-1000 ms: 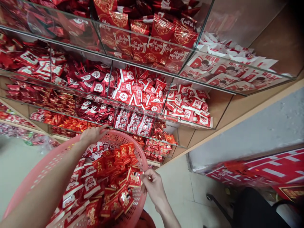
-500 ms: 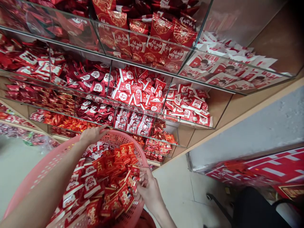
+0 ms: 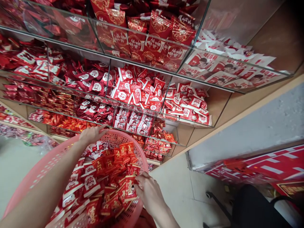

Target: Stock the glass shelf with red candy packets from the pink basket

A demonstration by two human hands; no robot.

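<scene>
A pink perforated plastic basket (image 3: 39,169) is tilted in front of me, filled with small red and orange-red wrapped packets (image 3: 102,164). My left hand (image 3: 91,134) is closed over its far rim, the forearm crossing above the basket. At the right side of the basket, my right hand (image 3: 147,190) pinches a red packet with gold print (image 3: 130,187) between thumb and fingers, just over the others. The fingertips behind that packet are partly hidden.
Tiered shelves (image 3: 152,68) with glass-fronted bins hold many red and white packets ahead. A grey wall (image 3: 256,126) rises on the right. Below it are red printed boxes (image 3: 273,164) and a black chair (image 3: 254,205) on the tiled floor (image 3: 175,177).
My right hand has shifted slightly down and right, and the packet in its fingers now faces me more upright. The left hand stays on the basket rim.
</scene>
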